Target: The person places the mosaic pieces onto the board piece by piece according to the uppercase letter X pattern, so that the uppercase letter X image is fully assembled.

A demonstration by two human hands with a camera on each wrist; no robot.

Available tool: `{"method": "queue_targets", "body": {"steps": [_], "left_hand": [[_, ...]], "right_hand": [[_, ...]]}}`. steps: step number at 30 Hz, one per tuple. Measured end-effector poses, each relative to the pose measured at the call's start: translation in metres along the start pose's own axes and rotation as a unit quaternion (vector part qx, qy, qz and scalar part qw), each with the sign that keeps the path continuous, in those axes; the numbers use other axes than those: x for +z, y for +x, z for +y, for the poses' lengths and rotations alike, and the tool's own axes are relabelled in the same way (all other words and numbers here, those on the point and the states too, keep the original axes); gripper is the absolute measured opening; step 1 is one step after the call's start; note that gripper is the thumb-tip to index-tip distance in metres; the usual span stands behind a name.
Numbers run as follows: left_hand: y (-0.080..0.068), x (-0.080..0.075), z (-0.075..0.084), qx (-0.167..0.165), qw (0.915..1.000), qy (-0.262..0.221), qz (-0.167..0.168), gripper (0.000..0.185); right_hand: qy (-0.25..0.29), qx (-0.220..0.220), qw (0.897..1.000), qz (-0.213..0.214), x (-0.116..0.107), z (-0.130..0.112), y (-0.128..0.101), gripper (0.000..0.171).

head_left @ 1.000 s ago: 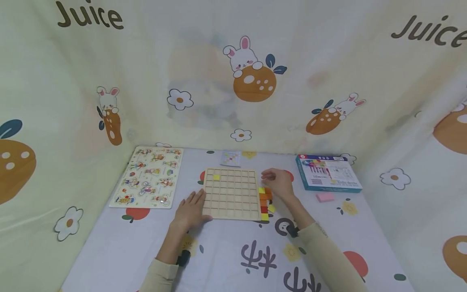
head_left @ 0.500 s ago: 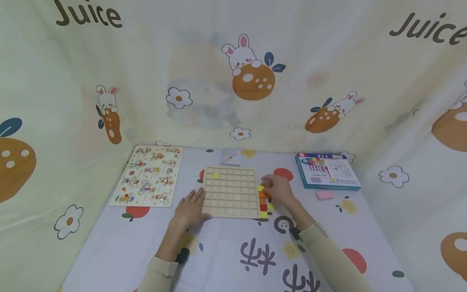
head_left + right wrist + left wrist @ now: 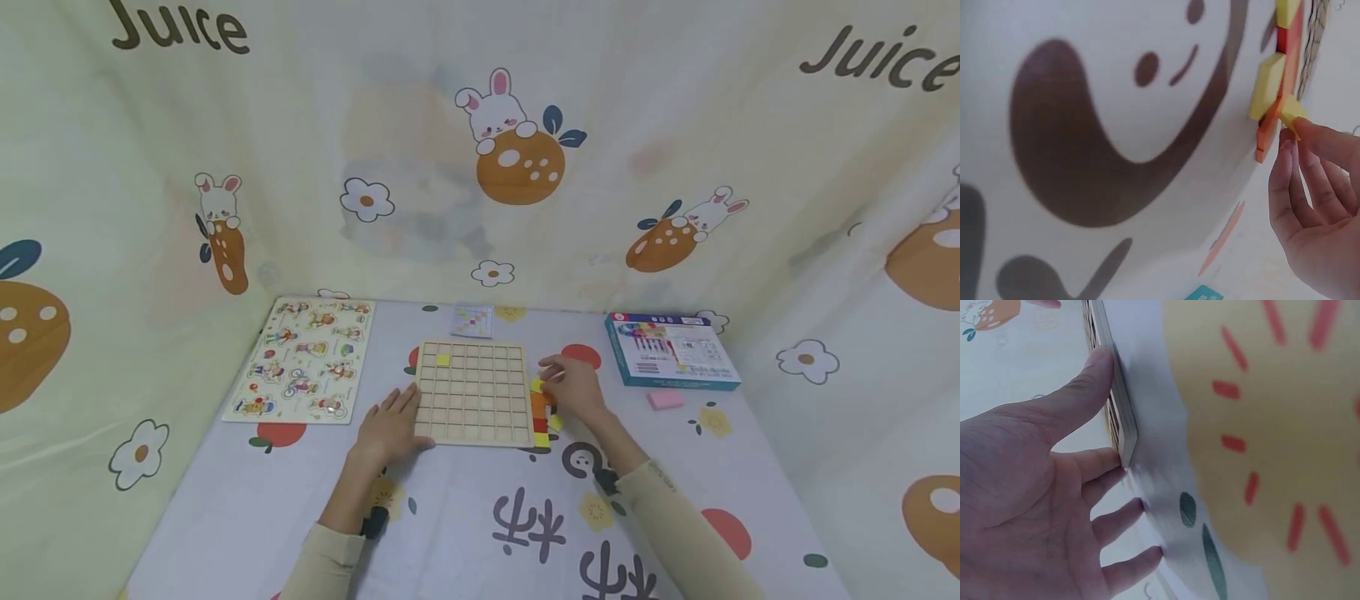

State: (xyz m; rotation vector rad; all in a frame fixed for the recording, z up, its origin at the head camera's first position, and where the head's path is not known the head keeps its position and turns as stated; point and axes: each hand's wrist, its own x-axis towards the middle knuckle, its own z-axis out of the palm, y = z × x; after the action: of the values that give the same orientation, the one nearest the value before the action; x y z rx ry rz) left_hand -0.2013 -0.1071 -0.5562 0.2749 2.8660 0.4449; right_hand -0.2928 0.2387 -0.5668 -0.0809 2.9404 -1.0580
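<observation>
Yellow tile [image 3: 1291,112] pinched in right hand [image 3: 573,387]; left hand [image 3: 390,429] flat against gridded wooden board [image 3: 472,392].

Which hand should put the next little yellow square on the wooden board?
Probably the right hand: its fingertips already pinch a yellow tile from the coloured tiles beside the wooden grid board. The left hand lies flat, steadying the board's near left corner.
</observation>
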Motion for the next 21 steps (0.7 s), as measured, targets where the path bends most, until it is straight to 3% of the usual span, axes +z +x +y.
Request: {"method": "queue_targets", "body": {"steps": [9, 21], "left_hand": [[0.001, 0.001, 0.001, -0.002, 0.9999, -0.011, 0.006, 0.098], [0.002, -0.003, 0.006, -0.015, 0.9995, -0.023, 0.017, 0.098]], "right_hand": [[0.055, -0.013, 0.998, 0.024, -0.006, -0.003, 0.001, 0.031], [0.067, -0.02, 0.997, 0.037, 0.011, -0.031, 0.011, 0.029]]}}
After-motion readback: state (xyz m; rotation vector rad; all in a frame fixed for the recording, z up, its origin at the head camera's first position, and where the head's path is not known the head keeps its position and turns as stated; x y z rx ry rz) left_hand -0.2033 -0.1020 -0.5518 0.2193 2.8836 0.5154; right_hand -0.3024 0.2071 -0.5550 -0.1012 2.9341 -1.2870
